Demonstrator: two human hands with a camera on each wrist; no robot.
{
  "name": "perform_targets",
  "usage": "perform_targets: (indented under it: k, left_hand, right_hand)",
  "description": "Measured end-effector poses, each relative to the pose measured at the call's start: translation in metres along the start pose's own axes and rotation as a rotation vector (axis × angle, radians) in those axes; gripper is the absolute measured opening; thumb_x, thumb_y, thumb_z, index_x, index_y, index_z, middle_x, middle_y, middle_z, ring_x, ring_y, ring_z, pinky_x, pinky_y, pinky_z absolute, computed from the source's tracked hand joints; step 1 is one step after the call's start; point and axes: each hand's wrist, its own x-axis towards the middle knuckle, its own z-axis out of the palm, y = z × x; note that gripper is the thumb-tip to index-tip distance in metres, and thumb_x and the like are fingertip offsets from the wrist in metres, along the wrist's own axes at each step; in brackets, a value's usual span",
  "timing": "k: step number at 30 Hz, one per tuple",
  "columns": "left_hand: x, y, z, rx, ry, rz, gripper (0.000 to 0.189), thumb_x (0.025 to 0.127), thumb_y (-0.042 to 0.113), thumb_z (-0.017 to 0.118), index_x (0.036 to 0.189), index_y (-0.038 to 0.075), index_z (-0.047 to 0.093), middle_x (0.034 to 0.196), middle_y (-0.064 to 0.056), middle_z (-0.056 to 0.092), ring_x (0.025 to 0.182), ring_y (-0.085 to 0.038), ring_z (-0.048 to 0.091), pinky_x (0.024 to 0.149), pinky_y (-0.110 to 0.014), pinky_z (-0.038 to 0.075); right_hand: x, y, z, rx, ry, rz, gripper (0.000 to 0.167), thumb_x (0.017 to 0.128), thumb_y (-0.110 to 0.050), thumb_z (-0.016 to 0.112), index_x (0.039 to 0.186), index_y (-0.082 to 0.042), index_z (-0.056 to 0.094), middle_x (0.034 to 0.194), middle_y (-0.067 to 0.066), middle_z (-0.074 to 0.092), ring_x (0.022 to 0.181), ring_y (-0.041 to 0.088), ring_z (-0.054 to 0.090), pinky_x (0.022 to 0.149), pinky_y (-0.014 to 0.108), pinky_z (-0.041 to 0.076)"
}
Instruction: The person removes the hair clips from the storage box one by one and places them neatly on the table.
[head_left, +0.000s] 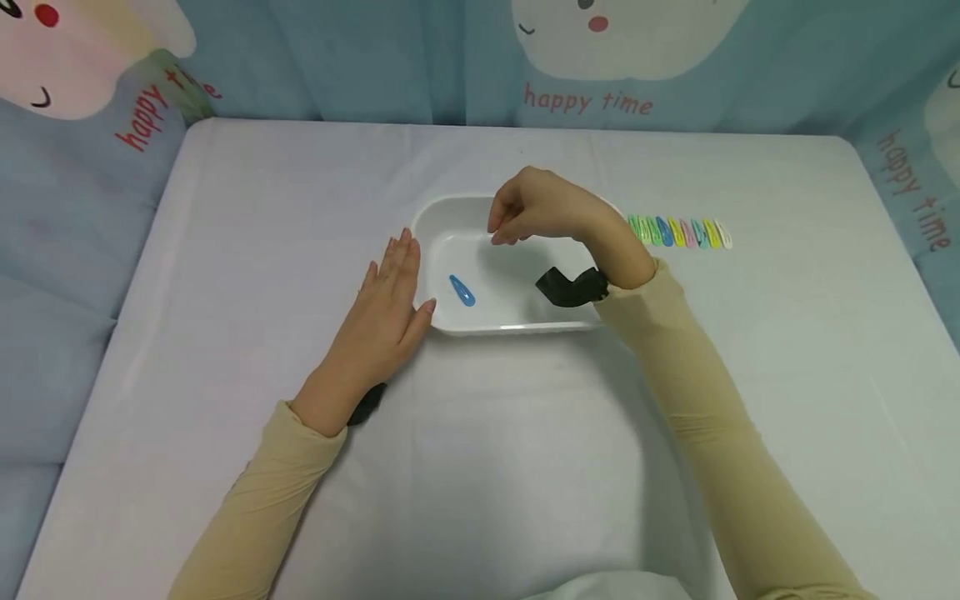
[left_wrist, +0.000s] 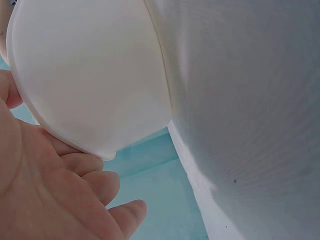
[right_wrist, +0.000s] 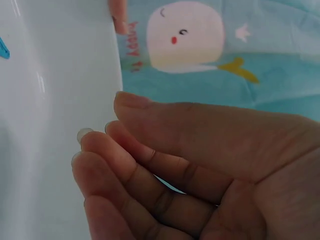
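A white tray (head_left: pixel 517 327) sits on the table with one blue snap hair clip (head_left: pixel 462 290) lying in its left part. My left hand (head_left: pixel 381 321) rests against the tray's left end, fingers extended and thumb at the near corner. From below, the left wrist view has the fingers (left_wrist: pixel 82 162) along the tray's rim. Over the back of the tray hovers my right hand (head_left: pixel 543 204), fingers loosely bent. In the right wrist view the thumb (right_wrist: pixel 150 117) stands apart from the fingertips, with nothing visible between them.
Just right of the tray, a row of hair clips (head_left: pixel 678 232) in green, blue, yellow, pink and white lies side by side, its left end partly behind the right wrist. A white cloth (head_left: pixel 225 250) covers the table. Blue printed curtains (head_left: pixel 375 67) hang behind it.
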Motion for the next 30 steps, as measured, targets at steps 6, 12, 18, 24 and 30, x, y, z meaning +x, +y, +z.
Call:
perform_targets:
  k: [6, 12, 18, 24, 30]
  left_hand:
    - [0.0, 0.0, 0.0, -0.004, -0.004, 0.003, 0.068, 0.1, 0.026, 0.041, 0.149, -0.005, 0.006, 0.156, -0.016, -0.001, 0.142, -0.034, 0.006, 0.109, -0.056, 0.012]
    - [-0.001, 0.0, -0.002, -0.003, -0.011, 0.011, 0.068, 0.101, 0.027, 0.041, 0.149, -0.004, 0.005, 0.156, -0.017, -0.002, 0.142, -0.034, 0.005, 0.11, -0.056, 0.012]
    - [0.0, 0.0, -0.002, 0.001, -0.004, 0.026, 0.068, 0.101, 0.026, 0.042, 0.149, -0.004, 0.004, 0.156, -0.019, -0.001, 0.142, -0.036, 0.006, 0.109, -0.057, 0.013]
    - [-0.001, 0.0, -0.002, -0.005, -0.005, 0.019, 0.067, 0.101, 0.026, 0.041, 0.149, -0.005, 0.006, 0.156, -0.019, 0.0, 0.142, -0.035, 0.007, 0.109, -0.057, 0.013]
    - [-0.001, 0.001, -0.003, -0.007, -0.01, 0.017, 0.067, 0.101, 0.026, 0.041, 0.149, -0.005, 0.005, 0.156, -0.018, -0.001, 0.142, -0.035, 0.006, 0.109, -0.057, 0.012]
  right_hand:
    - [0.018, -0.006, 0.013, -0.043, -0.087, 0.009, 0.009, 0.083, -0.009, 0.07, 0.088, -0.002, 0.068, 0.08, 0.008, 0.065, 0.074, 0.022, 0.058, 0.071, 0.031, 0.047]
    - [0.034, -0.01, 0.027, -0.061, -0.197, 0.013, 0.005, 0.083, -0.007, 0.069, 0.082, -0.002, 0.066, 0.073, 0.005, 0.061, 0.066, 0.016, 0.053, 0.066, 0.029, 0.047]
    - [0.045, -0.008, 0.036, -0.112, -0.236, -0.009, 0.006, 0.081, -0.006, 0.068, 0.077, -0.004, 0.067, 0.068, 0.003, 0.059, 0.062, 0.013, 0.053, 0.061, 0.026, 0.045]
    - [0.051, -0.01, 0.043, -0.186, -0.269, -0.01, 0.008, 0.08, -0.006, 0.069, 0.072, -0.004, 0.067, 0.065, 0.004, 0.061, 0.059, 0.013, 0.053, 0.056, 0.023, 0.043]
    - [0.055, -0.01, 0.048, -0.202, -0.289, 0.017, 0.01, 0.078, -0.008, 0.073, 0.071, -0.005, 0.067, 0.064, 0.003, 0.063, 0.057, 0.011, 0.054, 0.057, 0.024, 0.045]
